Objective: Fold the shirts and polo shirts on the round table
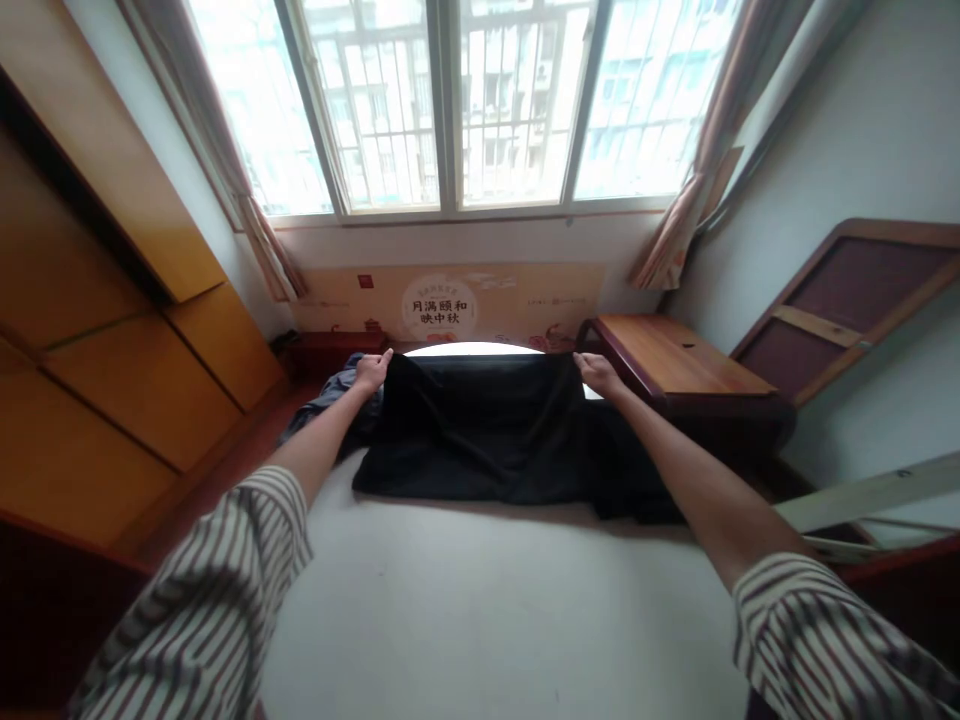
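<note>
A black garment is stretched between my two hands, its far edge raised and its near edge lying on a white table. My left hand pinches its far left corner. At the far right corner my right hand grips it in the same way. Whether it is trousers or another kind of clothing, I cannot tell. More black cloth lies under and beside my right forearm. Dark grey-blue cloth is bunched at the table's left far edge, behind my left wrist.
A wooden cabinet stands along the left. At the right are a small wooden desk and a framed panel leaning on the wall. Beyond the table, a printed banner hangs below a barred window with tied curtains.
</note>
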Demonstrator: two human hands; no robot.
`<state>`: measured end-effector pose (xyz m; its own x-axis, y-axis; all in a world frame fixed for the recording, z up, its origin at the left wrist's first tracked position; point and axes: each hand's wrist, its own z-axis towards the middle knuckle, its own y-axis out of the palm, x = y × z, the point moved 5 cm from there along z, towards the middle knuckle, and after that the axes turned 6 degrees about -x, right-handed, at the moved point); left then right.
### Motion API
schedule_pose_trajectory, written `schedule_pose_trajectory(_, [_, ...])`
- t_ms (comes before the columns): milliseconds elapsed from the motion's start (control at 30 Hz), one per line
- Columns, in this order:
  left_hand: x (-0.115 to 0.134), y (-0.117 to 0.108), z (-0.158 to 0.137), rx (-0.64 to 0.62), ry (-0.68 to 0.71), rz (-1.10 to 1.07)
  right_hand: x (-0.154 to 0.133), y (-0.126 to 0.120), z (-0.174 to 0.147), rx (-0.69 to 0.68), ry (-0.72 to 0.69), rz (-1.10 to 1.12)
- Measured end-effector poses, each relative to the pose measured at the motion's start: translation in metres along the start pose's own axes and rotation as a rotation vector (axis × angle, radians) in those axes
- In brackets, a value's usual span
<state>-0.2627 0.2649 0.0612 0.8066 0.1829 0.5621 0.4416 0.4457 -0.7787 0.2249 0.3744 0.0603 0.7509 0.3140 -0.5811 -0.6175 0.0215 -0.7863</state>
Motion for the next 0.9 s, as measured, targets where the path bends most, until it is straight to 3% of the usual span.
schedule_pose_trajectory(100, [-0.007, 0.021, 0.011, -0.066, 0.039, 0.052, 0.015, 0.029, 0.017, -0.074, 0.02, -0.073])
schedule_pose_trajectory(267, [-0.007, 0.046, 0.015, -0.265, 0.247, 0.082, 0.03, 0.056, 0.026, -0.208, -0.007, -0.117])
schedule_pose_trajectory(433, [-0.013, 0.063, 0.016, -0.437, 0.311, 0.12, 0.029, 0.058, 0.028, -0.331, -0.085, -0.109])
schedule_pose_trajectory(667, [-0.022, 0.073, 0.025, -0.444, 0.243, 0.177, 0.031, 0.051, 0.028, -0.271, -0.038, -0.03])
schedule_pose_trajectory(900, [-0.021, 0.072, 0.029, -0.487, 0.189, 0.162, 0.043, 0.046, 0.023, -0.266, 0.105, 0.108])
